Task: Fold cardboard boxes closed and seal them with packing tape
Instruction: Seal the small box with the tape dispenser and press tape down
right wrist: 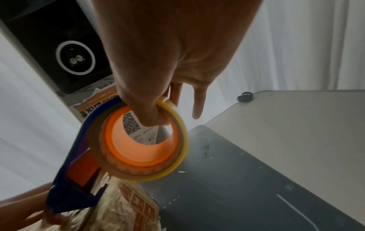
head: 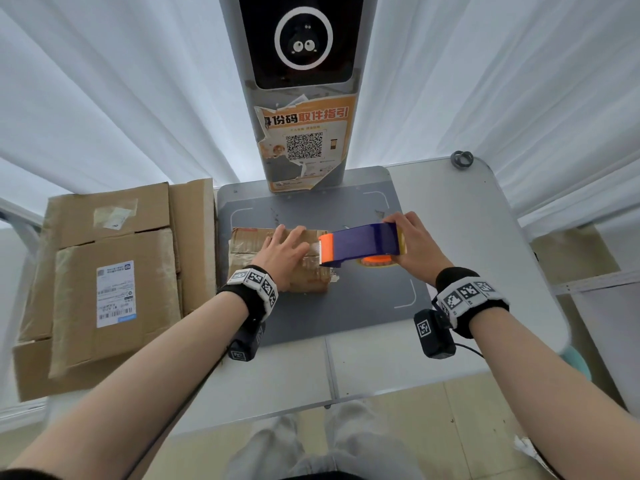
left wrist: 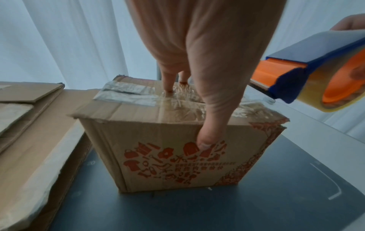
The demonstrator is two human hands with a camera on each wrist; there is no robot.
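A small worn cardboard box with red print stands on the dark grey mat; crinkled clear tape covers its closed top. My left hand lies flat on that top, fingers straight; in the left wrist view the thumb hangs down the box's near face. My right hand grips a blue and orange tape dispenser, whose orange blade end sits at the box's right top edge. In the right wrist view the thumb is hooked inside the roll's orange core. The dispenser hovers right of the box.
Flattened cardboard boxes are stacked at the table's left. A grey kiosk post with a QR poster rises behind the mat. A small dark ring lies at the white table's far right corner. White curtains hang all round.
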